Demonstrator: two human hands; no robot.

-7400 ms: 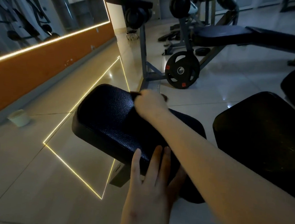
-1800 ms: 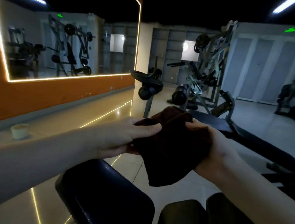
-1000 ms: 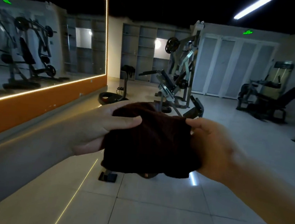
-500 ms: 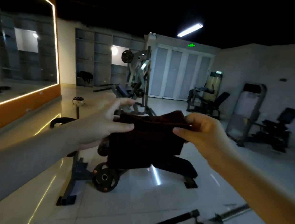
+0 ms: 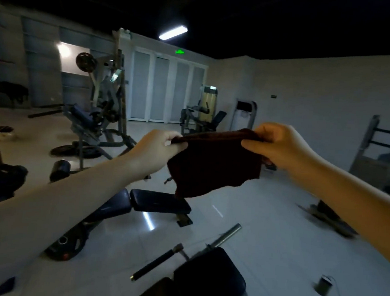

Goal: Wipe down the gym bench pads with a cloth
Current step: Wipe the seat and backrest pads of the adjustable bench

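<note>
Just the head cam here, and the gym is pretty dim. The person has a dark brown cloth (image 5: 213, 163) held up in the air in front of them. The left hand (image 5: 159, 147) is pinching its top left corner and the right hand (image 5: 280, 146) is pinching the top right one, so both are clenched on fabric. The cloth hangs slack between them and isn't touching any pad.

Beyond it, out on the tiled floor (image 5: 275, 236), sits a bench with a dark blue seat pad (image 5: 159, 202). Its back pad (image 5: 114, 205) is partly hidden by the left forearm. A black pad (image 5: 209, 282) sits very close at the bottom edge of the view, with a steel bar (image 5: 225, 235) lying just past it.

Looks like an in-between step: shaking out or refolding the cloth rather than wiping. Next up, it probably needs gathering into one hand and pressing flat on a pad. The near black one seems closest, but which pad is next can't be told.
</note>
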